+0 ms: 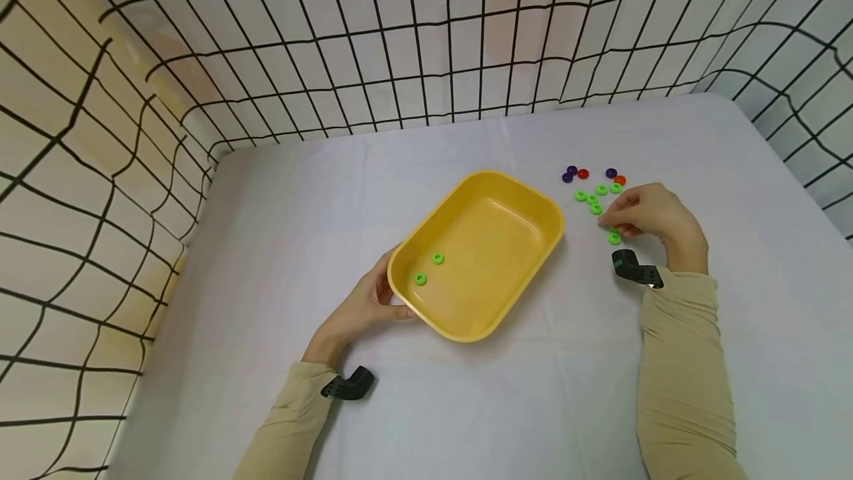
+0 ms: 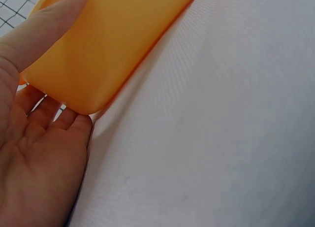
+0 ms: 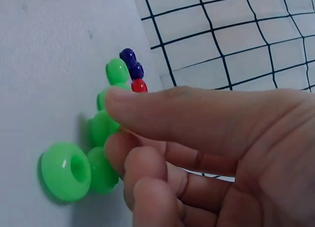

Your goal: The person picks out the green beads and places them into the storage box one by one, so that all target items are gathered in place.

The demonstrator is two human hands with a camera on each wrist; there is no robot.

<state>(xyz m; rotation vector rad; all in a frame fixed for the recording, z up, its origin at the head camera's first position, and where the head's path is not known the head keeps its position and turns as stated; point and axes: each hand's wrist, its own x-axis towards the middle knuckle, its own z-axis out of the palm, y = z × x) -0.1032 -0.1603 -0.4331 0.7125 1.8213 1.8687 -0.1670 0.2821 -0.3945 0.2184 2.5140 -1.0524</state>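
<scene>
A yellow rectangular tub point(image 1: 476, 272) sits at an angle on the table, with two small green rings point(image 1: 437, 258) inside it. My left hand point(image 1: 363, 306) grips its near left corner. In the left wrist view the thumb point(image 2: 47, 32) lies on the tub's wall point(image 2: 108, 54) and the other fingers reach under the corner. To the right of the tub, my right hand point(image 1: 656, 217) is over a scatter of green rings point(image 1: 596, 209). Its thumb and index fingertip are close together beside the rings point(image 3: 65, 171); whether a ring is between them is hidden.
Beyond the green rings lie purple pieces point(image 1: 611, 172), a red piece point(image 1: 583, 174) and an orange one point(image 1: 620, 180). Black wire mesh point(image 1: 426, 43) borders the white tabletop point(image 1: 286, 221) at the back and both sides. A black wrist camera point(image 1: 633, 269) is on each forearm.
</scene>
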